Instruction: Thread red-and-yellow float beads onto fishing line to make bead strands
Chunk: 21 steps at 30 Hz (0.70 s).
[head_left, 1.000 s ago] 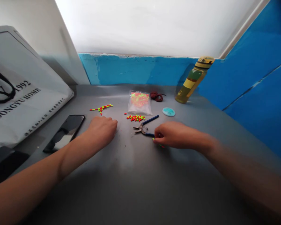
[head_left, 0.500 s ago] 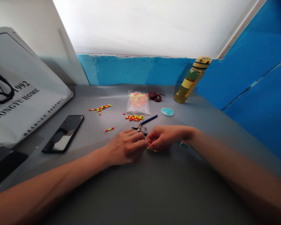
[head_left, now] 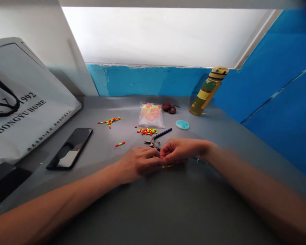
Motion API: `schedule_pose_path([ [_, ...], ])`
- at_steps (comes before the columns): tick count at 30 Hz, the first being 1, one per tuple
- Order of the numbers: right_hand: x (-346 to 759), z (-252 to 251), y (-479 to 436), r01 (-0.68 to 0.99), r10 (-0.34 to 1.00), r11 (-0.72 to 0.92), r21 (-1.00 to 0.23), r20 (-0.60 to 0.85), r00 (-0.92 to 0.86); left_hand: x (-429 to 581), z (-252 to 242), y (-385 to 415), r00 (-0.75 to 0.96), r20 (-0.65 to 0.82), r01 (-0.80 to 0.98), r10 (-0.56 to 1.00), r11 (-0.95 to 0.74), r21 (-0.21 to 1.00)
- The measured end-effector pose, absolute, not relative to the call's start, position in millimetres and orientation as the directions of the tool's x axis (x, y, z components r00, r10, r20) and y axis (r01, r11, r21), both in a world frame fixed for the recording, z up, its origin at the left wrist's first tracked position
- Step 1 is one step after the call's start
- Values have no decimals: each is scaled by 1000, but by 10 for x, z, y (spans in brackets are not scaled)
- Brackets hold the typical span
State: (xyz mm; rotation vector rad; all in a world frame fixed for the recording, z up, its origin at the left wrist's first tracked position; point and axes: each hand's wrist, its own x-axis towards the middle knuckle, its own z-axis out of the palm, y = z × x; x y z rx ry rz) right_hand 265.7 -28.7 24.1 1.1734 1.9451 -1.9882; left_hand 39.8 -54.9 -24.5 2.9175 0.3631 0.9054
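My left hand (head_left: 140,161) and my right hand (head_left: 177,150) meet over the grey table, fingertips pinched close together. A short row of red and yellow-green oval beads (head_left: 167,166) shows just under my right fingers and appears to hang from them. What my left fingers pinch is hidden behind the knuckles. Pliers with blue handles (head_left: 163,133) lie open just beyond the hands, partly covered by them. Past the pliers lies a loose pile of the same beads (head_left: 147,131). A short three-bead piece (head_left: 120,144) rests left of the pliers.
A clear bag of beads (head_left: 151,115), a dark red cord bundle (head_left: 169,108) and a turquoise disc (head_left: 182,125) lie farther back. More beads (head_left: 110,121) form a branching cluster. A phone (head_left: 69,148) and white bag (head_left: 28,102) are left; a yellow bottle (head_left: 208,91) stands right.
The view has tipped up slightly, so everything sits a little lower. My left fingertips have edged toward the right hand, and the bead row under the fingers lies more level.
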Motion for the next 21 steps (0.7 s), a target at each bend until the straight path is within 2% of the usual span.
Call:
schedule_pose_path([
  [6,2656,288,-299,580,458,-159,-799,-580,-674,411,-203,-573,804,503,235,317,-947,221],
  [11,2666,308,-292,629,420,-125,-768,-615,-667,378,-171,-570,811,463,236,358,-924,301],
  [17,2670,276,-263,652,374,-91,-753,-633,-678,358,-163,-571,793,465,257,395,-907,332],
  [21,2665,305,-282,631,403,-117,-767,-617,-676,357,-135,-600,767,479,254,426,-888,383],
])
